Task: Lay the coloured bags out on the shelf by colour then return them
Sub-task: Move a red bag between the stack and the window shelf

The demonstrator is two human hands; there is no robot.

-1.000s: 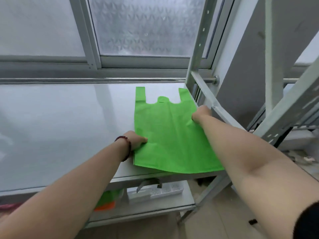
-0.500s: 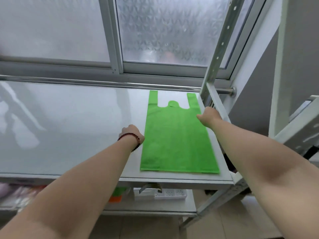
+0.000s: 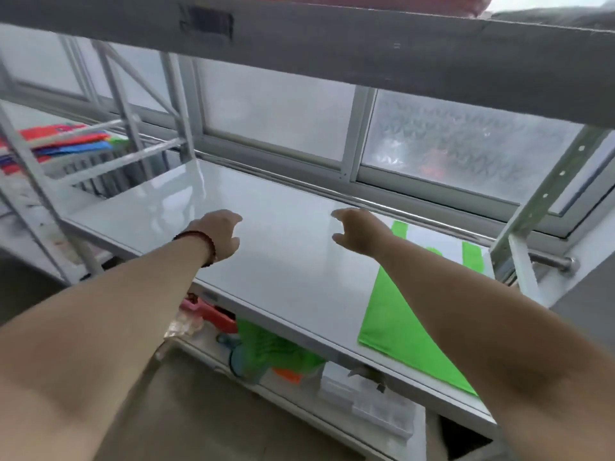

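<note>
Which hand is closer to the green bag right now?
Right. The right hand hovers just left of the green bag; the left hand is farther left over the bare shelf.

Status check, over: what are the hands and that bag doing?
Left hand, right hand: open, empty, above white shelf. Flat green plastic bag on shelf's right end. Nothing blocking.

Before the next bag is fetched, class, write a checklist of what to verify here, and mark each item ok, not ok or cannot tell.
1. Green bag lies flat on the shelf: ok.
2. Bag sits at the shelf's right end, bare surface beside it: ok.
3. Left hand holds nothing: ok.
4. Right hand holds nothing: ok.
5. Stack of bags in sight at far left: ok.
6. Next colour on top of that stack: cannot tell.
</note>
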